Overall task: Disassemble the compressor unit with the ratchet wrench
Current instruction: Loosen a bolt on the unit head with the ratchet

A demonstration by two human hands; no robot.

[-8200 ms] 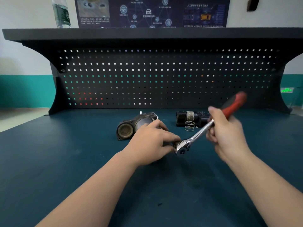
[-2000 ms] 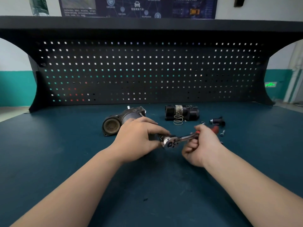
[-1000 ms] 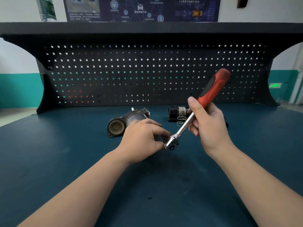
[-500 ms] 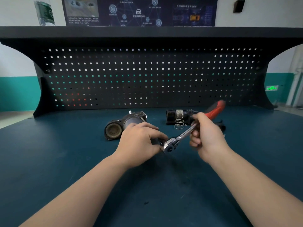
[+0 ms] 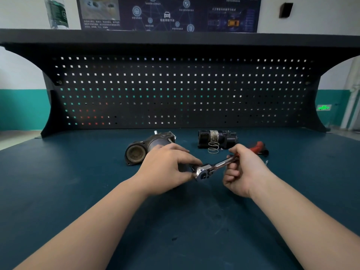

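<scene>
My left hand (image 5: pixel 167 168) is closed over a small dark compressor part on the bench; the part is almost wholly hidden under my fingers. The chrome head of the ratchet wrench (image 5: pixel 204 171) sits against that part at my fingertips. My right hand (image 5: pixel 243 170) grips the wrench shaft, and the red handle (image 5: pixel 257 146) pokes out behind it, lying low and pointing to the right. A grey compressor housing (image 5: pixel 144 149) with a round opening lies just behind my left hand.
A black cylindrical motor section (image 5: pixel 218 138) with a loose wire spring (image 5: pixel 213 147) in front of it lies at the back centre. A small screw (image 5: pixel 266 162) lies right of my right hand. A black pegboard (image 5: pixel 175 90) closes off the dark teal bench top (image 5: pixel 58 182) at the back.
The wrench handle has swung down and to the right from its raised position, now lying nearly level with the bench. My left hand has kept its hold on the part.
</scene>
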